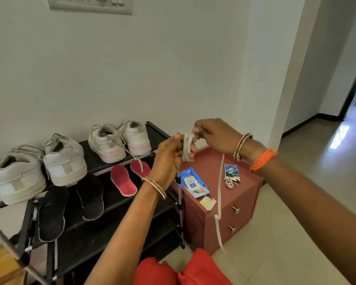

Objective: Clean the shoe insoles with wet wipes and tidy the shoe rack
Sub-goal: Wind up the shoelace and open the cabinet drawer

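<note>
We wind a white shoelace [187,148] into a coil above the red cabinet [243,194], our left hand [169,156] curling its fingers through the loops to keep them from springing loose while our right hand [214,136] pinches the strand at the top and feeds it round. The lace's free tail hangs at 5 o'clock from the coil, off the cabinet's front edge and towards the floor, where it could snag a drawer knob. The task's things wait close by: the wet wipes pack [195,183] lies on the cabinet top at 6 o'clock from our hands, and the red insoles [123,179] and black insoles [90,199] lie flat on the shoe rack [158,132] at 8 o'clock, likely airing, under two pairs of white sneakers [65,161]. A second coiled lace [230,183] lies at 4 o'clock. Open floor lies at 3 o'clock.
</note>
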The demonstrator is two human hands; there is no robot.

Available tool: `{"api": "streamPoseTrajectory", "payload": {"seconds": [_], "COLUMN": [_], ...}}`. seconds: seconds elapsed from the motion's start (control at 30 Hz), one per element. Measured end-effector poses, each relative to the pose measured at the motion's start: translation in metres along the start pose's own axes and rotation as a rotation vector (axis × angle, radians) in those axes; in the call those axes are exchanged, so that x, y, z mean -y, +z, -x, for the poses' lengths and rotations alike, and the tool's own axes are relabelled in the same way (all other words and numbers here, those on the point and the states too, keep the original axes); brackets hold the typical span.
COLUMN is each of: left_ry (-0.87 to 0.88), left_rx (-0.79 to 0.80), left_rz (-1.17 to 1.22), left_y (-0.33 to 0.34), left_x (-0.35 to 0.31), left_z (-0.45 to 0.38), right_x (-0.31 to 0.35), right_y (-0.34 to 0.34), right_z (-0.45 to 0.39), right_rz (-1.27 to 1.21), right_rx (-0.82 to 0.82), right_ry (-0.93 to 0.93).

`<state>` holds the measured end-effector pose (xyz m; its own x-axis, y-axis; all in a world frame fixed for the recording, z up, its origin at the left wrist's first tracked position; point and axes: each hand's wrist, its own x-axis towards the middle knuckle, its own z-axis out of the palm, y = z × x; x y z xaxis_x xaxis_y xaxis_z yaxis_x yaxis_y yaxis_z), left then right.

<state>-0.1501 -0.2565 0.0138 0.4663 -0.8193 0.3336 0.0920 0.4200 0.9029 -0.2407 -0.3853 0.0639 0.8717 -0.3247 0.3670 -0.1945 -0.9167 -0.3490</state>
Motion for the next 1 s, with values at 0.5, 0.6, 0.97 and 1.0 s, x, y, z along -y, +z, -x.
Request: {"api": "streamPoseTrajectory", "payload": {"seconds": [0.5,0.6,0.97,1.0], "left_ry": [-0.036,-0.026,-0.044,-0.045], "left_rx": [0.041,-0.057,0.028,-0.021], "left_rz": [0.333,0.224,0.464,0.431], "left_y": [-0.001,-0.01,0.004,0.002], "left_x": [-0.001,0.005,0.008,0.01], "left_z": [0.001,-0.003,0.0,-0.001], "right_x": [-0.009,0.016,-0.013,-0.003], "right_y": [0.032,0.052,0.045,0.05], "right_z": [0.018,0.064,0.045,0.056], "right_rz": [0.222,0.166,0.231,0.227], "right_rx": [0.008,0.133,0.098,0.149], "right_ry": [-0.086,-0.261,-0.129,-0.167]}}
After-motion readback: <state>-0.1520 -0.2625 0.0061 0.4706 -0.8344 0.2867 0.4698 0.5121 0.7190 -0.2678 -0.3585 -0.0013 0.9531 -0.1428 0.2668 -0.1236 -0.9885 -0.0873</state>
